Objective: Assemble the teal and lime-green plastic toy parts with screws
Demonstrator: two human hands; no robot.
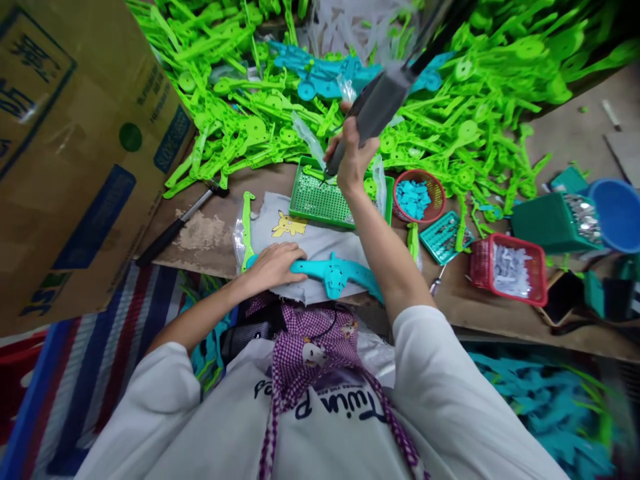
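Note:
My right hand (354,157) is wrapped round a grey electric screwdriver (383,100), which hangs from above on a dark cord or rod. The screwdriver's tip points down over a green perforated tray (310,212); whether a screw sits on it is too small to tell. My left hand (277,265) grips the left end of a turquoise plastic part (334,272), a long curved piece with a raised middle. The part lies on a grey cloth (267,217) with a yellow cartoon figure. Its right end is hidden behind my right arm.
Bright green plastic parts (250,127) are heaped at the back, with turquoise ones (325,77) among them. Left stand a tall carton (90,167) and a hammer (173,230). Right are a red basket (419,183), a teal tray (443,237), another red basket (537,277) and a green box (545,220).

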